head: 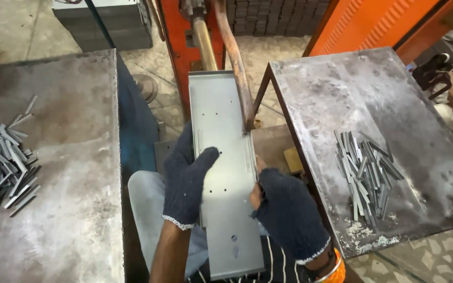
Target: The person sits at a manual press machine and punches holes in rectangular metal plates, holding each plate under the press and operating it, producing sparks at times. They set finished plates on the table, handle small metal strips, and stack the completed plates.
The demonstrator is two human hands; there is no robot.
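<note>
Steel tables (53, 173), metal strips (365, 170), orange machine (176, 31), tiled floor (268, 55)

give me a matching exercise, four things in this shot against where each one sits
Things:
1. left hand
2. right hand
3. long metal panel
4. orange machine

Places:
A. gripping the panel's right edge
B. upright behind the panel's far end
C. thumb laid on the panel's top face
D. lying lengthwise between the two tables

Pairs: 1-C, 2-A, 3-D, 4-B

Gloved left hand (185, 181) & right hand (288, 212) grip long metal panel (225, 178) btwn 2 tables.
</note>
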